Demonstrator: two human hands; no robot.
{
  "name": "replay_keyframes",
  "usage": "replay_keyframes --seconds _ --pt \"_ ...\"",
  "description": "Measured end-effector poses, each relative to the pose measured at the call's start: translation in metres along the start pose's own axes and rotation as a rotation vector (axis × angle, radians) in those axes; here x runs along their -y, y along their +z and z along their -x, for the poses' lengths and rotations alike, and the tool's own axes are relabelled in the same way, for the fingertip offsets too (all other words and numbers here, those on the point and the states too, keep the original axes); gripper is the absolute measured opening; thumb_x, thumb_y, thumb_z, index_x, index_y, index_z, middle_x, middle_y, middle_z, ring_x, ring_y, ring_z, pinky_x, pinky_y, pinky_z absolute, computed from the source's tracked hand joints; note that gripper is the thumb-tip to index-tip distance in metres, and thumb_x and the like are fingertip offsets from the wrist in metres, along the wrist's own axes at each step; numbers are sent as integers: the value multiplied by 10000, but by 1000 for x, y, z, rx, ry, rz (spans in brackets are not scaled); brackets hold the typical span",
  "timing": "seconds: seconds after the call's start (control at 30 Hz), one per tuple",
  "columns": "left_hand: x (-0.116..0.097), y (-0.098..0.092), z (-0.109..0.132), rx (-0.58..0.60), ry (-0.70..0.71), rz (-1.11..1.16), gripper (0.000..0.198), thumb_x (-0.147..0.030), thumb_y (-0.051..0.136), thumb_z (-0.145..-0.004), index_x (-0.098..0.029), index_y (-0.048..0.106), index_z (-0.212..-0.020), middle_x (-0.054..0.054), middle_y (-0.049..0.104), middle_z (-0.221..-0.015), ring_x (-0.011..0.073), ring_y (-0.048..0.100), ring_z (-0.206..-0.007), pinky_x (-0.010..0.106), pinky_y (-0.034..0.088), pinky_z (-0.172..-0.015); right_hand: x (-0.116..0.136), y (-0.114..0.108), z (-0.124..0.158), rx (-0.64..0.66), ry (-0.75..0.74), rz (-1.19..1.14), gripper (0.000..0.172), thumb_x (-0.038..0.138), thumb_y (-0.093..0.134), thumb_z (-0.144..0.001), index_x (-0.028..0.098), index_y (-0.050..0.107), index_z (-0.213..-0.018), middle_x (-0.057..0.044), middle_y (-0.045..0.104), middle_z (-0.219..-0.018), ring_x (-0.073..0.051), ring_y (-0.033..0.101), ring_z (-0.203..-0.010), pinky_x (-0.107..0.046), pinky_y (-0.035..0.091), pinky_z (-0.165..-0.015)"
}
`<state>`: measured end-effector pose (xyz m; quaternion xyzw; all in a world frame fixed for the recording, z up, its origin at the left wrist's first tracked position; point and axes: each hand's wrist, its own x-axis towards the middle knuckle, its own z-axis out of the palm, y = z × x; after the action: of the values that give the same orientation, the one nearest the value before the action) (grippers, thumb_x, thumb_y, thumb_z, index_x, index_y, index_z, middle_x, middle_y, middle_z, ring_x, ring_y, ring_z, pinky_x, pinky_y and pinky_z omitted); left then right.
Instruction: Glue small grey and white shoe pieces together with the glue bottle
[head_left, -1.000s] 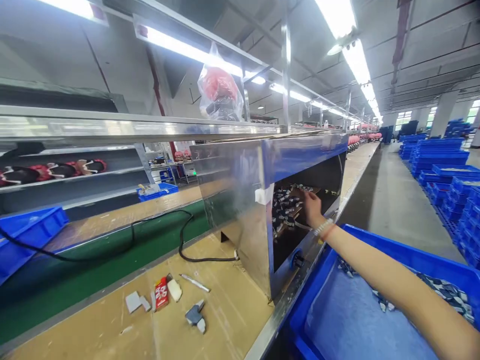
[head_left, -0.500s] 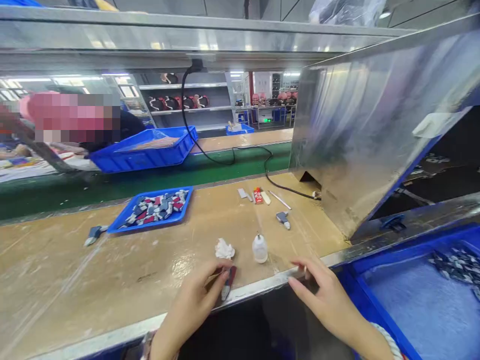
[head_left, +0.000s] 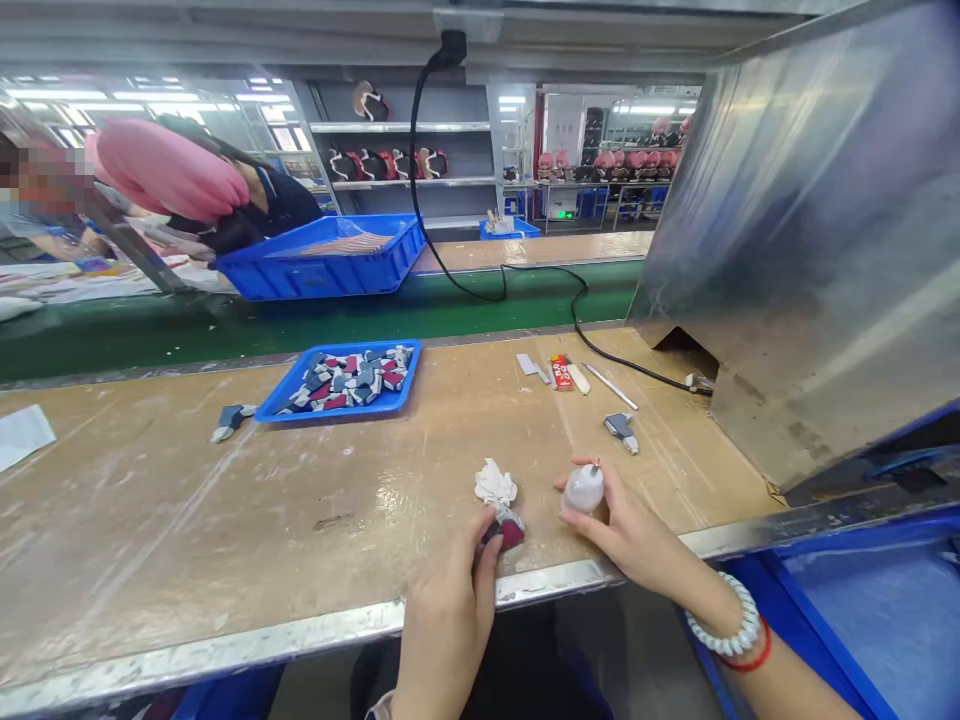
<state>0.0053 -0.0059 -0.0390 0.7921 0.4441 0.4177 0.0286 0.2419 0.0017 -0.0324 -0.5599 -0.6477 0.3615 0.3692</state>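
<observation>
Near the front edge of the bench, my left hand (head_left: pixel 457 585) pinches a small maroon and grey moulded piece (head_left: pixel 512 530) between thumb and fingers. Just behind that piece lies a crumpled white tissue (head_left: pixel 495 484). To its right, my right hand (head_left: pixel 619 515) is wrapped round a small translucent squeeze bottle (head_left: pixel 583 488) with a thin tip, which looks slightly tilted. Another grey moulded piece (head_left: pixel 621 430) rests behind the right hand.
A blue tray (head_left: pixel 409 385) of similar pieces stands at the back left, with one loose piece (head_left: pixel 231 420) beside it. A red packet (head_left: pixel 561 372) and a thin rod (head_left: pixel 610 386) lie near the black cable (head_left: pixel 622 360). A metal panel (head_left: pixel 840 300) bounds the right side. Across the green strip, a person (head_left: pixel 277 200) leans over.
My right hand has gone from open beside the bench edge to closed round the squeeze bottle. The piece in my left hand has turned, and the camera view has shifted.
</observation>
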Motion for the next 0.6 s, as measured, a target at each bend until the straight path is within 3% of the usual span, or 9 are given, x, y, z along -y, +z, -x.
replay_keyframes --seconds 0.13,0.27,0.37,0.47,0.53,0.6 --pt "0 2 0 -1 39 -26 167 -199 498 -1032 -198 631 -1133 43 756 -978 188 749 -843 278 605 -759 -8 -2 6 -30 16 -198 423 473 653 -927 272 375 -1175 -73 630 -1239 -238 591 -1112 -417 412 -1026" --pt "1 1 4 -23 146 -45 197 -80 536 -997 -146 657 -1138 73 758 -1076 171 736 -984 244 571 -898 -15 -3 15 -81 23 -314 446 508 589 -965 303 366 -1293 -61 607 -1191 -220 576 -1092 -354 452 -969" --pt "2 -2 11 0 159 -72 312 22 548 -948 -143 667 -1185 80 738 -1175 170 706 -1092 258 548 -982 -18 -4 20 -155 -30 -332 451 531 486 -1004 331 334 -1378 -53 582 -1098 -206 585 -960 -347 488 -908" --pt "-1 -5 17 16 138 -69 338 10 555 -934 -158 677 -1201 77 718 -1237 187 696 -1128 272 582 -946 -18 -5 25 -145 -45 -360 393 487 437 -1027 388 289 -1377 -40 589 -1041 -186 597 -810 -328 538 -771" --pt "-3 -7 17 6 136 -73 309 -16 579 -925 -167 695 -1169 72 722 -1232 191 712 -1098 256 608 -894 -17 -6 32 -124 -15 -334 368 458 487 -1009 393 335 -1338 -48 614 -994 -190 615 -728 -312 550 -646" --pt "-4 -7 14 -8 141 -87 289 -10 585 -914 -181 717 -1106 57 742 -1187 180 733 -1044 233 618 -872 -18 -9 39 -186 -1 -280 385 469 563 -965 370 411 -1305 -74 632 -938 -213 621 -663 -318 534 -542"
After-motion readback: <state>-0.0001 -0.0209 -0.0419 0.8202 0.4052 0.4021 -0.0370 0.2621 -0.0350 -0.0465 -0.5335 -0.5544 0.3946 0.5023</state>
